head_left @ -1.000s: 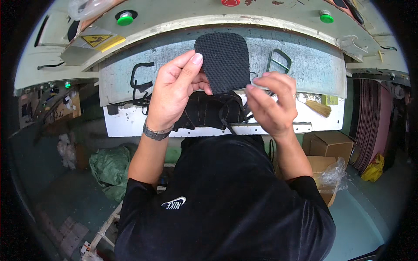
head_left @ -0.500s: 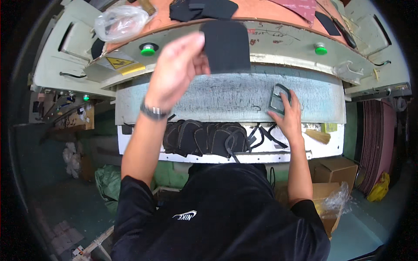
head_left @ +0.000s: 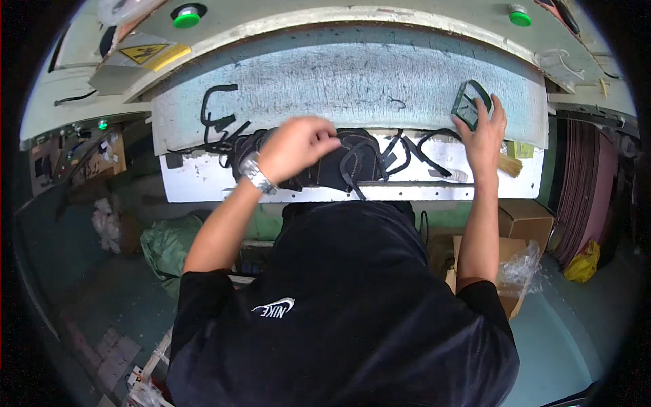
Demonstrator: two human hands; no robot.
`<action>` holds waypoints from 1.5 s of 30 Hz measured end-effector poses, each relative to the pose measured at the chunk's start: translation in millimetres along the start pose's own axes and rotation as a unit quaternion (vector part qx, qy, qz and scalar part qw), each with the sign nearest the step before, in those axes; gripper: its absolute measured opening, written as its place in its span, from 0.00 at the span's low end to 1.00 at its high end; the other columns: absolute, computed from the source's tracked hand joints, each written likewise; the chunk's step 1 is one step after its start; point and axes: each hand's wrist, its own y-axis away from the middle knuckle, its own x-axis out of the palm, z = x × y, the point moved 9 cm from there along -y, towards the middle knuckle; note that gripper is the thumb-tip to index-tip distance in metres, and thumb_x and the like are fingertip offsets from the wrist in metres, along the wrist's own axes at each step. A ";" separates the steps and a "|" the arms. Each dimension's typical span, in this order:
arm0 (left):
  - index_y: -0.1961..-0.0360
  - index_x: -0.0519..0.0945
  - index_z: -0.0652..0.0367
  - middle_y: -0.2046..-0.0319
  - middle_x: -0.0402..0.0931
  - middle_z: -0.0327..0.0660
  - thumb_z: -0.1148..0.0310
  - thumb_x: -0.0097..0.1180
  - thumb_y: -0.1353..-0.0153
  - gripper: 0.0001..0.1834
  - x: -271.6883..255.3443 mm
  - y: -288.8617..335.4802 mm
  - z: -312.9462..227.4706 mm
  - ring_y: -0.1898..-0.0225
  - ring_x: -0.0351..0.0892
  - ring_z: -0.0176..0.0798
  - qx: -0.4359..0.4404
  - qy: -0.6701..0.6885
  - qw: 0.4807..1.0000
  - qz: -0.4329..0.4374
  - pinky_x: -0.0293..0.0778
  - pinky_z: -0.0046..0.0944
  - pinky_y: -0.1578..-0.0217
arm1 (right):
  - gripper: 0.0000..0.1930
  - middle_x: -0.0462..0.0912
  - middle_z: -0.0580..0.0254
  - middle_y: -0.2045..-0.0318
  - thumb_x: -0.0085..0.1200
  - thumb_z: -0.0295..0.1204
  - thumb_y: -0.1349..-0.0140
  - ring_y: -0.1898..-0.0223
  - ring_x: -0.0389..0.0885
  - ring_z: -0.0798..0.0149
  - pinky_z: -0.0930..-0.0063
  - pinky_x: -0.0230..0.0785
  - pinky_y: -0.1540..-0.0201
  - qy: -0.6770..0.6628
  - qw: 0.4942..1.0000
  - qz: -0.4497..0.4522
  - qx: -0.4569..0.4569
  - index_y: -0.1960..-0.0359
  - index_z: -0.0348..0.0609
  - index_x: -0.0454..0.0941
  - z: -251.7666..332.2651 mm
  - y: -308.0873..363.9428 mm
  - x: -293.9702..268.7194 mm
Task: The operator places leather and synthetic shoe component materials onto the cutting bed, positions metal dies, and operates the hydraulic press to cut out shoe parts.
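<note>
On the near edge of the desk (head_left: pixel 339 74), my left hand (head_left: pixel 296 146) has come down from the far shelf onto the black pile (head_left: pixel 339 166), fingers curled, grip unclear. My right hand (head_left: pixel 483 132) still pinches the green cutting die (head_left: pixel 468 108), far right.

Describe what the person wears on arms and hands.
Both forearms are bare below short black sleeves. The left hand has a silver metal watch on its wrist. The right hand wears no glove; no ring shows on either hand.

Black scrap strips (head_left: pixel 218 122) flank the bare cutting pad (head_left: pixel 339 81).
</note>
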 end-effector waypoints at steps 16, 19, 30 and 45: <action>0.63 0.79 0.59 0.60 0.73 0.43 0.73 0.70 0.52 0.15 26.8 34.8 2.9 0.54 0.73 0.50 0.037 -0.123 0.982 -0.141 0.74 0.46 0.55 | 0.05 0.76 0.51 0.66 0.59 0.24 0.43 0.59 0.77 0.47 0.58 0.71 0.56 -0.129 0.915 0.292 -0.248 0.68 0.38 0.76 118.8 63.6 64.9; 0.65 0.79 0.61 0.64 0.75 0.42 0.73 0.69 0.49 0.12 15.2 42.1 4.5 0.60 0.75 0.47 0.067 -0.073 0.983 -0.154 0.73 0.43 0.60 | 0.05 0.82 0.41 0.69 0.56 0.24 0.43 0.63 0.81 0.39 0.50 0.72 0.59 0.032 0.923 0.365 -0.116 0.68 0.36 0.77 53.6 51.1 50.5; 0.60 0.74 0.62 0.70 0.75 0.28 0.74 0.57 0.32 0.05 5.4 32.7 34.6 0.67 0.69 0.19 -0.085 0.240 0.967 0.017 0.67 0.24 0.65 | 0.15 0.81 0.69 0.71 0.66 0.28 0.41 0.70 0.75 0.79 0.83 0.65 0.71 -0.383 0.853 0.346 -0.082 0.53 0.38 0.81 167.1 44.6 45.0; 0.56 0.74 0.62 0.67 0.80 0.34 0.70 0.52 0.29 0.06 -7.5 36.4 47.6 0.64 0.75 0.22 -0.061 0.394 0.907 -0.132 0.71 0.25 0.61 | 0.13 0.78 0.72 0.71 0.58 0.20 0.36 0.70 0.74 0.80 0.83 0.69 0.64 -0.511 0.694 0.504 0.050 0.49 0.38 0.75 151.6 95.6 122.5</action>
